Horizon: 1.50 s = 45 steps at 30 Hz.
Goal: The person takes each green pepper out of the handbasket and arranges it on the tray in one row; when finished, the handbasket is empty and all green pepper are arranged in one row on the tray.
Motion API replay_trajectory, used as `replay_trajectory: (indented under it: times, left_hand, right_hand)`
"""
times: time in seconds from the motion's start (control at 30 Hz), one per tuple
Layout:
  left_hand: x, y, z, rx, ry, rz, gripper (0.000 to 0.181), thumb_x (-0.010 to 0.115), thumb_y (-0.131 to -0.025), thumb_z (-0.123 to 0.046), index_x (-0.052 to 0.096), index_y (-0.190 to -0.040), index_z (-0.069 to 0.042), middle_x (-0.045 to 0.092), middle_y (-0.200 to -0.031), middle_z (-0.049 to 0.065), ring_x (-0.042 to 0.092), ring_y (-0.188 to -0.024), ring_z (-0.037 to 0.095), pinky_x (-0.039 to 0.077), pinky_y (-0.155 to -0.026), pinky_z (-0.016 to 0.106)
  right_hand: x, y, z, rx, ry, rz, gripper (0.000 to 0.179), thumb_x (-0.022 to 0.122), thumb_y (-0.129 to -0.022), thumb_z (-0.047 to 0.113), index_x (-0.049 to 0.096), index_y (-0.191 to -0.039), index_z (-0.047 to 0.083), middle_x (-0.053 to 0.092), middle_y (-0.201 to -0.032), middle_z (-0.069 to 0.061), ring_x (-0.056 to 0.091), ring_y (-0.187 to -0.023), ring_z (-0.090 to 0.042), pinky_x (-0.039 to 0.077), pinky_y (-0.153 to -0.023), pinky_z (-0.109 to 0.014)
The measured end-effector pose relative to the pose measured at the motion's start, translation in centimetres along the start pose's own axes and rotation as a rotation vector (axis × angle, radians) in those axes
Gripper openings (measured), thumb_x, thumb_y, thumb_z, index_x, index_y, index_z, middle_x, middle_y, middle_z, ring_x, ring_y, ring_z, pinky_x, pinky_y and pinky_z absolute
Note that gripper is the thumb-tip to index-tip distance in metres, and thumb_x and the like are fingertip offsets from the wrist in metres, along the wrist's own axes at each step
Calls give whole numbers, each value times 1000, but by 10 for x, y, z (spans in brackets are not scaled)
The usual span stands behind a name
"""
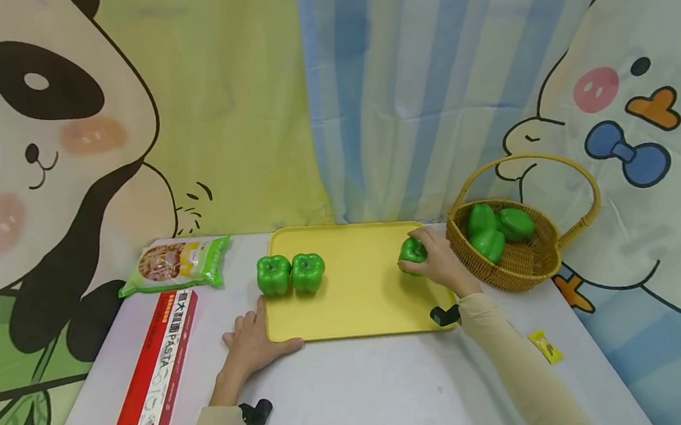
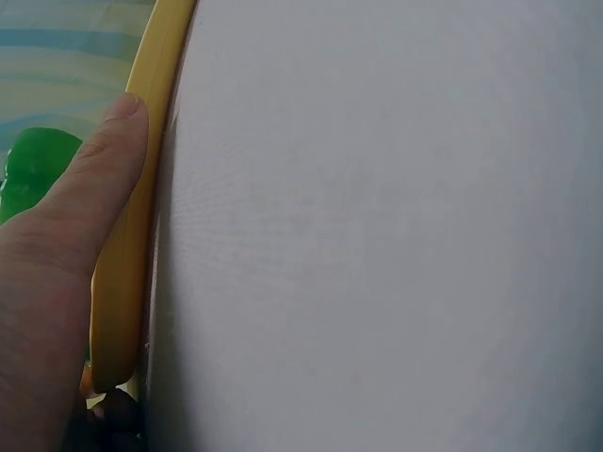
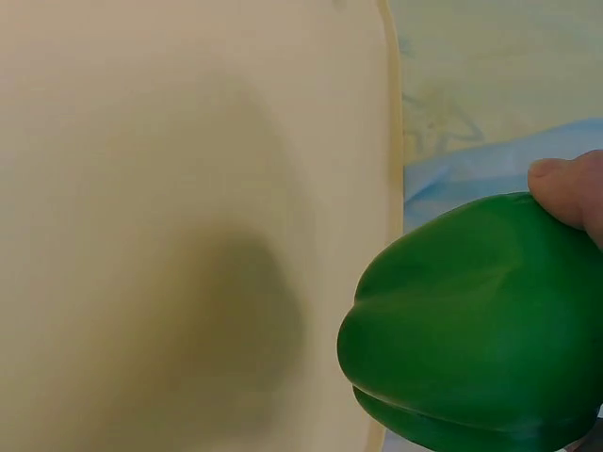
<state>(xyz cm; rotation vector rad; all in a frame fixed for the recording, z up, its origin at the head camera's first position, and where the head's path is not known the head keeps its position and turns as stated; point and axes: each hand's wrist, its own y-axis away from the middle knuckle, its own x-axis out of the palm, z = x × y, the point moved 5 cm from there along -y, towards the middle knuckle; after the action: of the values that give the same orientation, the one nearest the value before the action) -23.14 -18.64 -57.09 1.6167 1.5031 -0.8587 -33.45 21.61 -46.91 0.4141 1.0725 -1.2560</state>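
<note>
My right hand (image 1: 440, 262) grips a green bell pepper (image 1: 413, 251) over the right part of the yellow tray (image 1: 362, 306). In the right wrist view that pepper (image 3: 480, 320) hangs above the tray, whose surface carries its shadow. At the tray's front left corner rests my left hand (image 1: 251, 341), fingers spread, with the thumb along the front edge. The left wrist view shows this thumb (image 2: 113, 141) lying against the tray's rim (image 2: 141, 217). Two more bell peppers, a left one (image 1: 274, 275) and a right one (image 1: 307, 273), sit side by side on the tray's left part.
A wicker basket (image 1: 545, 264) with several green peppers (image 1: 487, 245) stands right of the tray. To the left lie a red pasta box (image 1: 154, 374) and a green food packet (image 1: 176, 264). A small yellow sachet (image 1: 546, 347) is at the right; a printed curtain (image 1: 367, 100) hangs behind.
</note>
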Motion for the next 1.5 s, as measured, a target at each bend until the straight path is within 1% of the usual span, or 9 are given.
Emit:
replay_trajectory:
  times: [0.1,0.27,0.33,0.63,0.9,1.07,1.23,1.37,1.5]
  left_hand:
    - [0,0,0,-1,-1,-1,146,72,-59,-87,10,-161,-4,53,-129,21,42,-106,32,28,-79,50]
    - [-1,1,-1,4,-7,-6,145,72,-59,-86,11,-161,-3,53,-129,21,42,-106,31,28,-79,51]
    - [-1,1,-1,3,-8,-5,145,72,-59,-86,11,-161,-3,53,-129,21,42,-106,31,28,-79,51]
    - [3,4,-1,-12,10,10,144,74,-60,-85,10,-161,-4,52,-133,22,42,-109,33,29,-82,52]
    - [2,4,0,-6,2,0,146,71,-59,-87,10,-161,-3,52,-130,22,42,-108,33,29,-80,52]
    - [3,2,1,-9,-3,1,146,71,-59,-88,10,-161,-4,52,-131,21,41,-108,32,28,-80,51]
    - [2,0,0,-11,-1,8,145,72,-60,-86,9,-161,-5,52,-130,21,41,-108,32,28,-80,51]
    - [-1,-1,-2,-8,4,7,144,73,-60,-85,8,-162,-5,51,-130,22,41,-109,33,27,-80,50]
    - [-1,-1,-3,-8,1,13,143,73,-62,-83,7,-161,-4,51,-131,23,41,-109,34,28,-79,50]
  right_hand:
    - [6,-2,5,-17,9,6,65,82,-83,38,57,-134,6,52,-136,-17,55,-112,-38,45,-93,-57]
    - [15,-3,11,-23,-13,12,64,82,-83,36,57,-134,5,49,-137,-17,53,-115,-40,30,-98,-69]
    - [19,-3,14,-45,-8,-1,62,82,-83,35,59,-133,5,51,-135,-17,53,-116,-39,31,-97,-70]
    - [39,-5,19,-92,-16,27,61,83,-82,36,62,-132,7,54,-134,-16,54,-115,-36,30,-89,-48]
    - [48,-6,25,-80,-67,74,62,83,-83,35,61,-133,6,52,-136,-13,53,-115,-34,28,-89,-47]
    - [56,-6,24,-58,-81,126,69,81,-84,39,55,-139,5,50,-138,-13,53,-118,-33,32,-95,-52]
    - [58,-8,19,29,-79,169,84,78,-86,45,40,-150,7,48,-141,-16,52,-121,-35,42,-100,-58]
    - [58,-12,15,90,-105,199,91,78,-85,48,34,-153,6,47,-143,-18,53,-121,-37,49,-98,-55]
    - [62,-15,14,83,-113,210,90,77,-85,49,36,-151,4,50,-138,-18,56,-117,-35,51,-95,-51]
